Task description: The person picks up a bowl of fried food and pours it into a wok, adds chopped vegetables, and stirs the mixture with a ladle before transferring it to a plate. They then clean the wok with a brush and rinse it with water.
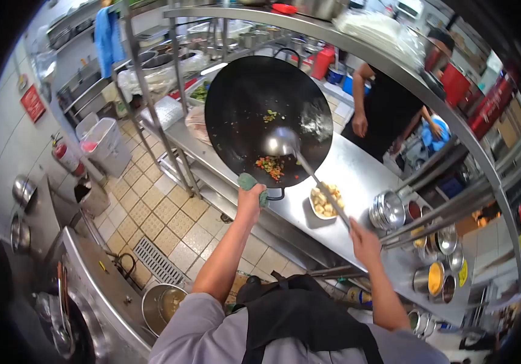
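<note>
My left hand (pixel 251 200) is closed around a folded green cloth (pixel 248 181) at the near loop handle of a large black wok (pixel 233 100). The wok is tilted towards me above the steel counter (pixel 354 167). My right hand (pixel 365 241) grips the long handle of a steel ladle (pixel 282 142), whose bowl is inside the wok. Chopped orange, red and green bits (pixel 271 168) lie low in the wok, and a few green pieces (pixel 269 115) cling higher up. Just right of the wok, a white bowl (pixel 326 203) holds pale browned cubes under the ladle's handle.
Stacked steel bowls (pixel 388 209) and several containers (pixel 435 279) stand on the counter at right. A shelf frame (pixel 357 33) crosses above. Across the counter is a person in black (pixel 388 100). A steel pot (pixel 162 306) and a stove edge (pixel 100 282) are at lower left.
</note>
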Tool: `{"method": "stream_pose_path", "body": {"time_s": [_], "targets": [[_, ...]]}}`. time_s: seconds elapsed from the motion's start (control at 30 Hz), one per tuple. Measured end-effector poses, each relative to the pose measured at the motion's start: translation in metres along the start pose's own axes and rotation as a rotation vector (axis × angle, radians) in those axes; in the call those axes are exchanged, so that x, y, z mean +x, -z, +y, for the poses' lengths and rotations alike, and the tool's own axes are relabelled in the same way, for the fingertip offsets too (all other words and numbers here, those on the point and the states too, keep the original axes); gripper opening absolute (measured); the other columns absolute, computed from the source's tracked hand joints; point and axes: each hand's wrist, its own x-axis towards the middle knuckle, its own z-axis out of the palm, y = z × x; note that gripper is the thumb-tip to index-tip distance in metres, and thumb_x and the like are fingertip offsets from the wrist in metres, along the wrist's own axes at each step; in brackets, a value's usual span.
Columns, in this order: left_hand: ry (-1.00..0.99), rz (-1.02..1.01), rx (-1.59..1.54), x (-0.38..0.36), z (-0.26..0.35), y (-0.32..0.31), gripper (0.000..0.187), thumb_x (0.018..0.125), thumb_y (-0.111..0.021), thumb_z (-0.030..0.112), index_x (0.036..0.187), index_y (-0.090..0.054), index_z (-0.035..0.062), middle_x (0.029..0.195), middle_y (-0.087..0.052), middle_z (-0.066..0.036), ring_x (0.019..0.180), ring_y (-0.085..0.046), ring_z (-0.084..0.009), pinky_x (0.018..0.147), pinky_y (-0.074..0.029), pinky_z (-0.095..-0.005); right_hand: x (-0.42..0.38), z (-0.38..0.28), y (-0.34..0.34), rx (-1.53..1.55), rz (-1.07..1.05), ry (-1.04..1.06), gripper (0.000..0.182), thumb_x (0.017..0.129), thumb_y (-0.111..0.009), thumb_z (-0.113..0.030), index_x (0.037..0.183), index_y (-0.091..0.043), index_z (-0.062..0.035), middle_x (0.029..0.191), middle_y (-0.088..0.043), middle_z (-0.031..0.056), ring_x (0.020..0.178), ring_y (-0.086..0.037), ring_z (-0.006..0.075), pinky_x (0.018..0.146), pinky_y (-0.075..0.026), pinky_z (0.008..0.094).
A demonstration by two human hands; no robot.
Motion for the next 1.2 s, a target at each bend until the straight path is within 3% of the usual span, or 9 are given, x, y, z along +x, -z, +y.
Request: {"method": "stream_pose_path", "body": {"time_s": [0.17, 0.23, 0.4, 0.5, 0.57, 0.8, 0.87, 1.03, 1.2], "targets": [[-0.017, 0.001, -0.130, -0.001, -0.038, -0.026, 0.015, 0.074, -0.059, 0.006, 0.084, -0.049, 0.0102, 0.071, -0.051, -0.001, 0.059, -0.053, -0.0141, 0.045, -0.041, -0.0298, 0.077, -0.036, -0.046, -0.012, 0.208, 0.010, 0.044, 0.092, -0.046, -0.030, 0.134, -0.042, -0.0220, 0.078, -0.061, 0.0224, 0.073, -0.059, 0.0419, 0.065, -0.046, 0.0479], [-0.069, 0.061, -0.156, 0.011, -0.027, -0.031, 0.016, 0.074, -0.060, 0.006, 0.085, -0.049, 0.0100, 0.072, -0.052, -0.002, 0.060, -0.054, -0.0142, 0.046, -0.042, -0.0305, 0.039, -0.016, -0.069, -0.056, 0.128, 0.001, 0.052, 0.090, -0.049, -0.021, 0.140, -0.032, -0.0220, 0.081, -0.061, 0.0242, 0.076, -0.059, 0.0430, 0.068, -0.046, 0.0481], [0.010, 0.032, -0.005, 0.017, -0.009, -0.008, 0.015, 0.072, -0.061, 0.008, 0.082, -0.050, 0.0085, 0.066, -0.051, -0.001, 0.052, -0.051, -0.0141, 0.043, -0.040, -0.0292, -0.041, 0.040, -0.034, 0.034, 0.146, 0.110, 0.045, 0.088, -0.052, -0.017, 0.133, -0.046, -0.0185, 0.084, -0.062, 0.0222, 0.079, -0.061, 0.0402, 0.068, -0.047, 0.0427], [0.097, -0.048, 0.019, 0.014, -0.010, 0.002, 0.019, 0.074, -0.061, 0.008, 0.088, -0.049, 0.0095, 0.072, -0.052, -0.002, 0.058, -0.053, -0.0155, 0.047, -0.042, -0.0325, 0.004, -0.001, -0.002, -0.031, 0.023, 0.031, 0.042, 0.088, -0.053, -0.017, 0.130, -0.049, -0.0172, 0.075, -0.061, 0.0160, 0.064, -0.061, 0.0264, 0.060, -0.046, 0.0356], [0.158, -0.103, 0.019, 0.010, -0.015, -0.004, 0.023, 0.075, -0.062, 0.008, 0.092, -0.047, 0.0104, 0.077, -0.053, -0.003, 0.063, -0.054, -0.0170, 0.050, -0.044, -0.0360, 0.030, -0.031, -0.022, 0.416, -0.072, 0.024, 0.045, 0.091, -0.052, -0.019, 0.135, -0.043, -0.0167, 0.060, -0.050, 0.0086, 0.055, -0.050, 0.0147, 0.056, -0.043, 0.0289], [0.212, -0.127, -0.008, 0.017, 0.009, 0.018, 0.025, 0.075, -0.061, 0.010, 0.097, -0.048, 0.0104, 0.077, -0.054, -0.003, 0.065, -0.055, -0.0179, 0.051, -0.044, -0.0364, -0.032, 0.052, -0.027, 0.127, -0.063, 0.239, 0.045, 0.088, -0.055, -0.019, 0.132, -0.048, -0.0204, 0.076, -0.063, 0.0132, 0.065, -0.060, 0.0236, 0.065, -0.047, 0.0329], [0.257, -0.147, 0.033, 0.006, 0.007, 0.020, 0.024, 0.076, -0.061, 0.011, 0.095, -0.048, 0.0112, 0.077, -0.054, -0.003, 0.066, -0.055, -0.0175, 0.051, -0.044, -0.0373, -0.029, 0.076, 0.028, 0.043, -0.194, -0.005, 0.042, 0.086, -0.057, -0.019, 0.127, -0.053, -0.0218, 0.083, -0.065, 0.0127, 0.071, -0.062, 0.0292, 0.067, -0.048, 0.0364], [0.295, -0.147, -0.038, -0.008, -0.013, 0.007, 0.022, 0.076, -0.061, 0.014, 0.095, -0.050, 0.0120, 0.078, -0.054, -0.003, 0.066, -0.055, -0.0180, 0.053, -0.042, -0.0357, 0.022, 0.021, 0.066, -0.157, 0.067, 0.210, 0.037, 0.087, -0.056, -0.027, 0.124, -0.055, -0.0229, 0.092, -0.064, 0.0148, 0.081, -0.060, 0.0344, 0.069, -0.046, 0.0395], [0.279, -0.161, -0.038, -0.001, -0.017, 0.003, 0.020, 0.076, -0.060, 0.016, 0.093, -0.051, 0.0118, 0.077, -0.054, -0.003, 0.065, -0.053, -0.0176, 0.052, -0.041, -0.0349, 0.009, 0.028, 0.019, -0.169, -0.062, 0.117, 0.040, 0.087, -0.057, -0.025, 0.127, -0.052, -0.0250, 0.095, -0.064, 0.0153, 0.083, -0.060, 0.0342, 0.072, -0.046, 0.0404]]}}
